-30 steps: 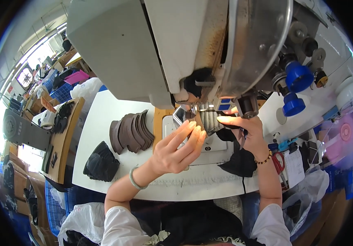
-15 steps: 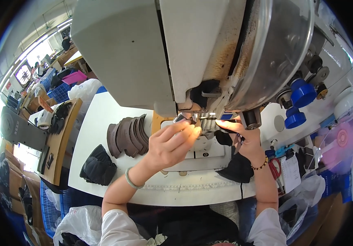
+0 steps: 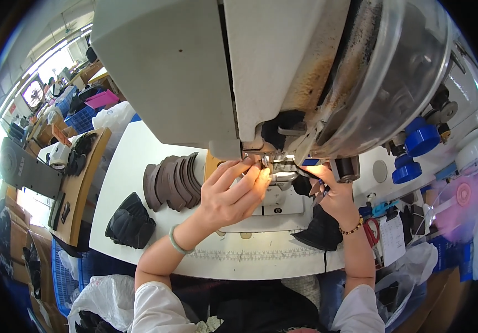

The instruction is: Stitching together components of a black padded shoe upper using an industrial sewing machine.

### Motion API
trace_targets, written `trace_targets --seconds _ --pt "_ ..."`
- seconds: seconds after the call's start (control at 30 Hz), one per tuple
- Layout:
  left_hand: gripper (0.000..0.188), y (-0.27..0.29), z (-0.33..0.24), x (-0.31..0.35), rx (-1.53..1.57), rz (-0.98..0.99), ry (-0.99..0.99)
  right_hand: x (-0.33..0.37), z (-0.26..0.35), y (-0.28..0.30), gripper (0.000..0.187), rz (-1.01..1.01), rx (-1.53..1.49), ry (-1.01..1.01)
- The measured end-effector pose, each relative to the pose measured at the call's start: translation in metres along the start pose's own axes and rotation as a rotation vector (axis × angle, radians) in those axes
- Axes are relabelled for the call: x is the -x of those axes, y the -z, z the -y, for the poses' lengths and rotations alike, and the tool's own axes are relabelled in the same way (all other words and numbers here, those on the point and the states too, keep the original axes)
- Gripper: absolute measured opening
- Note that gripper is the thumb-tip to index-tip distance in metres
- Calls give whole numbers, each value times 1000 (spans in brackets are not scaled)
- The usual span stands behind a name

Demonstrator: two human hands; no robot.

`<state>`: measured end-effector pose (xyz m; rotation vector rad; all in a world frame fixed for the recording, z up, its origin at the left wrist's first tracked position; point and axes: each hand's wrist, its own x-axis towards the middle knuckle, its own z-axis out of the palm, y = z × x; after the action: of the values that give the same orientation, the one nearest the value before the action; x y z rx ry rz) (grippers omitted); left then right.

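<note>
Under the head of a grey sewing machine, both hands work close to the lit needle area. My left hand is closed in a pinch just left of the presser foot; what its fingertips hold is mostly hidden. My right hand is closed on thread snips, their pointed blades showing beneath the fingers. Its fingertips are just right of the presser foot, by dark material. Below that hand, a black fabric piece lies on the white machine table.
Left of my left hand lie overlapping brown curved pieces and a black stack of fabric. Red-handled scissors and a paper sheet are at the right. Blue knobs stick out beside the machine. A wooden-edged side table stands left.
My view has shifted slightly, with the machine head appearing larger. My left fingers stay pinched at the needle area, and my right hand keeps its hold beside it with a small shift.
</note>
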<state>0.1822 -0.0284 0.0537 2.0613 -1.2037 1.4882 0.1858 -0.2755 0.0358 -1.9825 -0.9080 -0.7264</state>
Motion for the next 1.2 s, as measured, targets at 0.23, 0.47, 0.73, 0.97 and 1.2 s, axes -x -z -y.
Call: trace_targets --seconds 0.23,0.47,0.73,0.97,1.2 --pt "24 -5 2 3 123 -40 79 -5 -3 -3 20 -53 118 88" --pt "25 -8 3 3 150 -54 92 -8 2 1 20 -33 170 136" --pt "24 -5 3 4 167 -60 88 -4 5 -1 25 -30 224 100" --pt "19 -7 2 5 104 -57 66 -7 16 2 40 3 116 2" --pt "21 -9 -1 3 25 -30 112 -10 29 31 58 38 25 -87"
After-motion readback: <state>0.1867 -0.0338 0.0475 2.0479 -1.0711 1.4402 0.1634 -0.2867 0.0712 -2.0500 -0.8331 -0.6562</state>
